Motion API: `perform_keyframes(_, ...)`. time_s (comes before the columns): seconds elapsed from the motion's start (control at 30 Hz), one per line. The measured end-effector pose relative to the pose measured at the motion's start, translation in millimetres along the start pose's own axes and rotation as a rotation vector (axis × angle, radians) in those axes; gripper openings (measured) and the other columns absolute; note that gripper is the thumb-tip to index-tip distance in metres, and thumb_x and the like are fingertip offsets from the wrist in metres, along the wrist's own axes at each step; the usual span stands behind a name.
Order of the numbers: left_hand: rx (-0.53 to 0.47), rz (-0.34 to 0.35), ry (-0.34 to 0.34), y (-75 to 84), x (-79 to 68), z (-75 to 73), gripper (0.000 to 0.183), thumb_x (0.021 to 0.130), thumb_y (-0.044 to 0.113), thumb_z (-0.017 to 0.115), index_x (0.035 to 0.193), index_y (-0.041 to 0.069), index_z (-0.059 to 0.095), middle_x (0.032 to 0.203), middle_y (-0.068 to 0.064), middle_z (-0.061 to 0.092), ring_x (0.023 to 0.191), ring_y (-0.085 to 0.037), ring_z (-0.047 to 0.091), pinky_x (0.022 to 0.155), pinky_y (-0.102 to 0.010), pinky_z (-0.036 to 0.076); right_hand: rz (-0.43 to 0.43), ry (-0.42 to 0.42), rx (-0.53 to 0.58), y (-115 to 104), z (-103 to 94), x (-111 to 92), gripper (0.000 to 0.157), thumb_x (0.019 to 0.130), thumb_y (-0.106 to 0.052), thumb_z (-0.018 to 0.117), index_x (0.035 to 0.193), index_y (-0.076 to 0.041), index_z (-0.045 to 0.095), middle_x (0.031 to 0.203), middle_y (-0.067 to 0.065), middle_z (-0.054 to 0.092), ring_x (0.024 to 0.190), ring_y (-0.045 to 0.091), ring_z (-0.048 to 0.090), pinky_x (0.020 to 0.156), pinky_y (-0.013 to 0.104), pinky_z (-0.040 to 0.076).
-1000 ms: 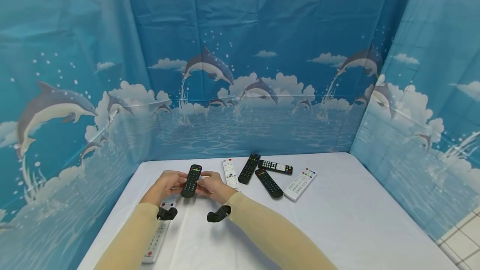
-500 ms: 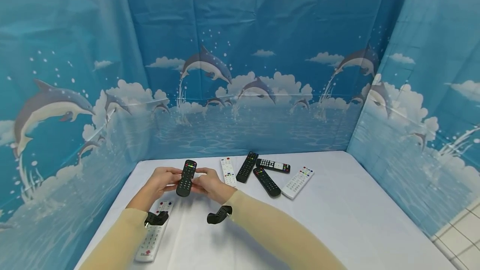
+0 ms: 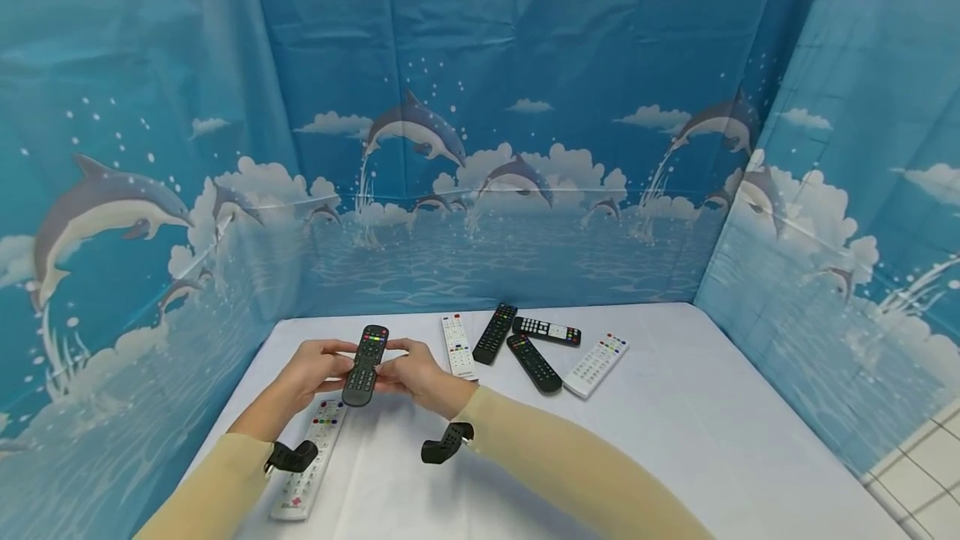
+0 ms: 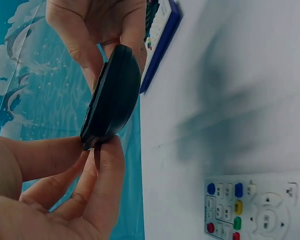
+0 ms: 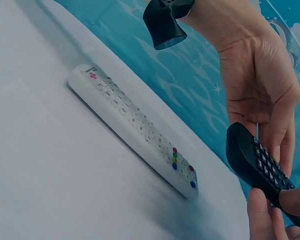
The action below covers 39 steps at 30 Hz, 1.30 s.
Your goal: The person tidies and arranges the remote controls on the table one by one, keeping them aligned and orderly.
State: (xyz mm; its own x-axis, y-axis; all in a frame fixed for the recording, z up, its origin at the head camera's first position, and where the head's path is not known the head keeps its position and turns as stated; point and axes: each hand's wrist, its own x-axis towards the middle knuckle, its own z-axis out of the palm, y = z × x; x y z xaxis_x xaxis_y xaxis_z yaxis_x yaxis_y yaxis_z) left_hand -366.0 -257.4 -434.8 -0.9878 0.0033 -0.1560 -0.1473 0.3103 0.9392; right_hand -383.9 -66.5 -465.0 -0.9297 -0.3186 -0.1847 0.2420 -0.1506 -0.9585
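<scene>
Between both hands, raised above the white table, is a black remote control (image 3: 366, 366) with its buttons facing up and coloured keys near the far end. My left hand (image 3: 313, 373) pinches its left edge, thumb on the button side and fingers beneath. Its right edge is pinched by my right hand (image 3: 420, 375) in the same way. The left wrist view shows the black remote (image 4: 115, 95) end-on, fingertips of both hands at its sides. Below and left of the hands, a long white remote (image 3: 318, 448) lies on the table, partly covered by the left wrist strap.
Right of the hands lie a slim white remote (image 3: 458, 347), a black remote (image 3: 495, 334), a black remote with a pale patch (image 3: 547, 331), a rounded black remote (image 3: 535, 364) and a white remote (image 3: 596, 366). A dolphin-print curtain (image 3: 495, 257) hangs behind the white table (image 3: 712, 440).
Both hands have shifted slightly left and nearer with the black remote held between them. The left forearm has swung left, showing more of the long white remote.
</scene>
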Motion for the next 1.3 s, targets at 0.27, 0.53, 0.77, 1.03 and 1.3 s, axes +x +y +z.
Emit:
perform_keyframes(0.27,0.040,0.015,-0.007,-8.1,-20.1,-2.8,0.040,0.096,0.000,0.060,0.135,-0.006,0.057,0.103,-0.019,0.067,0.089,-0.026,0.070,0.080,-0.044,0.059,0.004,0.003,-0.009,8.8,8.7,-15.5,0.051,0.089,0.009,0.064,0.137,-0.002,0.050,0.093,0.020,0.070,0.082,0.026,0.074,0.076,0.037,0.060)
perform_keyframes(0.53,0.079,0.003,0.013,-17.8,-36.9,-0.9,0.037,0.094,-0.003,0.060,0.130,-0.008,0.060,0.098,-0.018,0.065,0.084,-0.025,0.069,0.077,-0.044,0.060,0.028,0.043,-0.041,18.7,19.1,-31.7,0.047,0.088,0.009,0.066,0.131,-0.003,0.052,0.091,0.018,0.069,0.079,0.025,0.074,0.076,0.037,0.060)
perform_keyframes(0.77,0.112,-0.019,0.020,-32.8,-49.8,5.8,0.034,0.091,-0.009,0.058,0.125,-0.010,0.063,0.098,-0.019,0.065,0.082,-0.025,0.068,0.074,-0.043,0.060,0.082,0.059,-0.055,32.7,22.5,-47.0,0.045,0.085,0.012,0.067,0.125,-0.002,0.053,0.087,0.018,0.071,0.078,0.027,0.074,0.075,0.037,0.060)
perform_keyframes(1.03,0.190,-0.023,0.003,-37.4,-57.1,15.6,0.037,0.087,-0.011,0.058,0.124,-0.010,0.064,0.109,-0.020,0.067,0.086,-0.024,0.066,0.072,-0.044,0.060,0.113,0.058,-0.011,43.8,19.5,-55.3,0.040,0.085,0.014,0.064,0.121,0.001,0.051,0.087,0.019,0.069,0.077,0.027,0.073,0.073,0.035,0.061)
perform_keyframes(1.3,0.276,-0.047,-0.014,-38.6,-66.8,20.8,0.035,0.089,-0.007,0.059,0.123,-0.012,0.063,0.119,-0.027,0.063,0.091,-0.025,0.068,0.074,-0.042,0.060,0.160,0.020,-0.007,49.5,18.3,-62.2,0.035,0.086,0.009,0.060,0.119,0.004,0.052,0.089,0.020,0.069,0.075,0.024,0.071,0.074,0.034,0.061)
